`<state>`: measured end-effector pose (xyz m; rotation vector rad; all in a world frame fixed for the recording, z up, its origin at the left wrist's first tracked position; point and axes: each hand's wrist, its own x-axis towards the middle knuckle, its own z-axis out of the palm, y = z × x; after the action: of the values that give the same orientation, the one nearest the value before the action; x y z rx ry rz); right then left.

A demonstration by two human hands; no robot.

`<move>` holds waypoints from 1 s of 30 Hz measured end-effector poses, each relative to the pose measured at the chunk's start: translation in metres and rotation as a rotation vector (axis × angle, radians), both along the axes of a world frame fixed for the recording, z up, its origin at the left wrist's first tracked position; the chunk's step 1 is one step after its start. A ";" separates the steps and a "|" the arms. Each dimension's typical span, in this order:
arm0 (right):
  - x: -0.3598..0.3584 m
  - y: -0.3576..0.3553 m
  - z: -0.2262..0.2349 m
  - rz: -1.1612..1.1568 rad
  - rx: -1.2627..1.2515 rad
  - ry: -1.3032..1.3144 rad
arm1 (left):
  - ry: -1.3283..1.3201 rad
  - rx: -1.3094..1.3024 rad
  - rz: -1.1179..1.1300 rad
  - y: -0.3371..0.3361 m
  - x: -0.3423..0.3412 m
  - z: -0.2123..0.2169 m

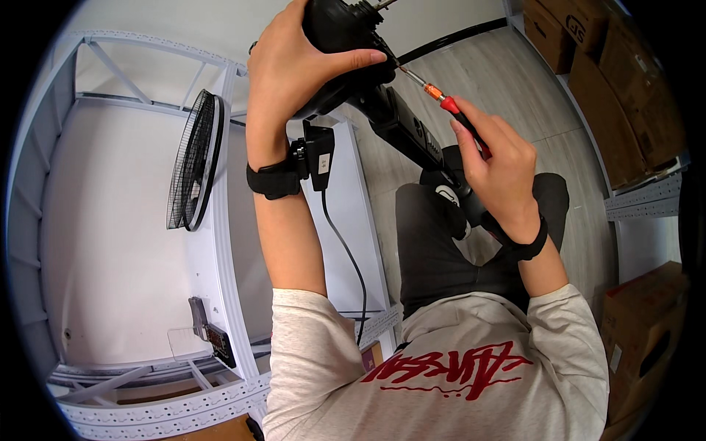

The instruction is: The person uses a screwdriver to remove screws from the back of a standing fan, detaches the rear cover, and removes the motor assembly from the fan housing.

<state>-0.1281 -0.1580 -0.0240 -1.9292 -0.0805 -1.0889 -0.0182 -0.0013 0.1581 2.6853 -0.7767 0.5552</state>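
Observation:
My left hand is wrapped around the black motor housing of a fan, holding it up near the top of the view. The fan's black stem slants down toward my lap. In my right hand is a red-and-orange-handled screwdriver, its metal tip set against the housing just below my left thumb. Both wrists wear black straps; a small black device with a cable hangs from the left one.
A black wire fan grille leans upright on the white metal shelf to my left. Cardboard boxes fill the shelving on the right. Wood-look floor lies ahead. A small clear plastic piece sits on the shelf.

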 end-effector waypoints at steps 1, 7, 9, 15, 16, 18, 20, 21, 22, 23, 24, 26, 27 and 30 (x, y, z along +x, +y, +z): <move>0.000 0.000 -0.001 -0.001 0.005 -0.001 | 0.015 -0.003 0.000 -0.001 0.000 0.001; -0.001 0.000 0.001 -0.007 0.014 0.006 | 0.033 -0.015 -0.007 0.000 0.002 0.001; 0.000 0.000 0.001 -0.011 0.006 0.017 | 0.029 -0.013 0.002 -0.001 0.002 0.000; -0.004 0.001 0.010 -0.080 -0.146 0.015 | 0.029 -0.062 -0.015 0.000 0.001 -0.001; -0.007 0.002 0.016 -0.098 -0.180 0.042 | 0.038 -0.078 -0.025 -0.002 0.000 0.000; -0.013 0.006 0.028 -0.138 -0.250 0.096 | 0.006 -0.067 -0.033 -0.003 -0.001 -0.001; -0.013 0.014 0.037 -0.185 -0.290 0.132 | -0.078 -0.015 -0.027 -0.005 -0.001 -0.003; -0.013 0.017 0.040 -0.206 -0.312 0.151 | -0.054 -0.026 -0.029 -0.007 -0.002 -0.001; -0.012 0.018 0.042 -0.197 -0.306 0.146 | -0.030 -0.038 -0.031 -0.009 -0.003 0.002; -0.012 0.019 0.044 -0.187 -0.301 0.140 | -0.005 -0.050 -0.034 -0.010 -0.003 0.003; -0.010 0.020 0.045 -0.170 -0.295 0.131 | -0.011 -0.054 -0.038 -0.008 -0.002 0.003; -0.005 0.015 0.042 -0.117 -0.249 0.131 | -0.023 -0.062 -0.049 -0.005 0.001 0.001; -0.004 0.012 0.041 -0.096 -0.226 0.136 | -0.014 -0.069 -0.046 -0.005 0.002 0.001; -0.004 0.013 0.045 -0.113 -0.242 0.154 | -0.012 -0.077 -0.041 -0.006 0.004 0.002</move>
<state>-0.1325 -0.1453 0.0207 -2.2524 -0.0184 -1.0372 -0.0143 -0.0072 0.1596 2.5918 -0.7954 0.5804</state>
